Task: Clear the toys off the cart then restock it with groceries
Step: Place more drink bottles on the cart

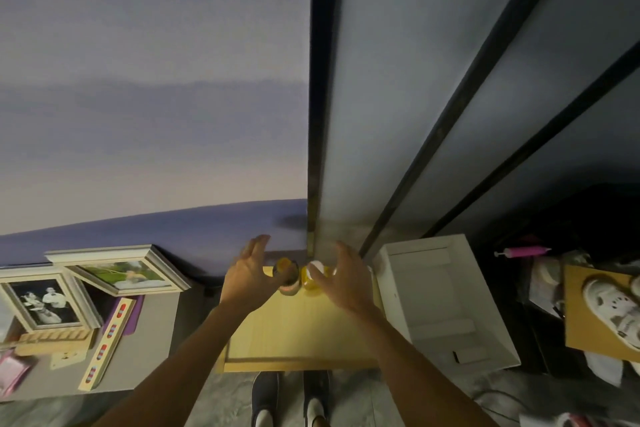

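Pale wooden cart top (298, 333) carries two small containers at its far edge: a dark jar with orange lid (286, 277) and a yellow jar with white lid (313, 274), touching. Left hand (247, 274) and right hand (346, 279) flank them, fingers spread, gripping nothing.

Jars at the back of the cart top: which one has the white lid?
The yellow jar, on the right by the right hand. The darker jar beside the left hand has an orange top.

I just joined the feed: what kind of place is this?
Probably a home, maybe a bedroom or storage corner: framed photographs leaning against the wall, a sneaker on a box, and a wooden cart top.
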The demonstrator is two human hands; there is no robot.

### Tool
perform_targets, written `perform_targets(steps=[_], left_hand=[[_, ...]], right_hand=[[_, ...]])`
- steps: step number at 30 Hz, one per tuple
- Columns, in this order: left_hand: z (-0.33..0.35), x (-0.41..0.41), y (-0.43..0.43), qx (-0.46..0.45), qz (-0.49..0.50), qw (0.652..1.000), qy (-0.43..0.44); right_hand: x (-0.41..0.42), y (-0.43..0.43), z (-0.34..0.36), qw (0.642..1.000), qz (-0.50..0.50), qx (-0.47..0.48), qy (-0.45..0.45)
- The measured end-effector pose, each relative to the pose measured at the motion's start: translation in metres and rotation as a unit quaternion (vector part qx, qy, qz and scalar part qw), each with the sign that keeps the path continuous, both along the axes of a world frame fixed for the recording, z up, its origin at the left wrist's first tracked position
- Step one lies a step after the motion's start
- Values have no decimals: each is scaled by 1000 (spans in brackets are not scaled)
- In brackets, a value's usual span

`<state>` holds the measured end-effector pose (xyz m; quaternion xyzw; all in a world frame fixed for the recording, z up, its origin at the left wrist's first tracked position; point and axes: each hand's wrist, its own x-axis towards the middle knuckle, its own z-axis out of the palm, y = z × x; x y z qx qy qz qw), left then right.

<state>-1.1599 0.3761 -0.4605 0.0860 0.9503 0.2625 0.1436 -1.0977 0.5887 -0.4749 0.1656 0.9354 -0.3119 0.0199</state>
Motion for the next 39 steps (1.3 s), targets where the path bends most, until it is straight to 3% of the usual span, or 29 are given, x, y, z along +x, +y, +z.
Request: perform_targets(steps=[6,11,17,29,39], left_hand=[[61,-7,-14,-68,2,993,94],[107,-1,-30,-76,-28,979,189],[148,33,-38,-152,-120,945,264],[200,223,8,-30,-267,923,274],[206,393,109,-16,-349,909,227]], right_hand=[[-2,28,60,990,-9,142,10],[26,26,120,982,-61,177,13],[108,-3,170,965,-174,193,19],[361,-43,224,912,-361,194,-7],[566,-1,227,859,-465,214,1]])
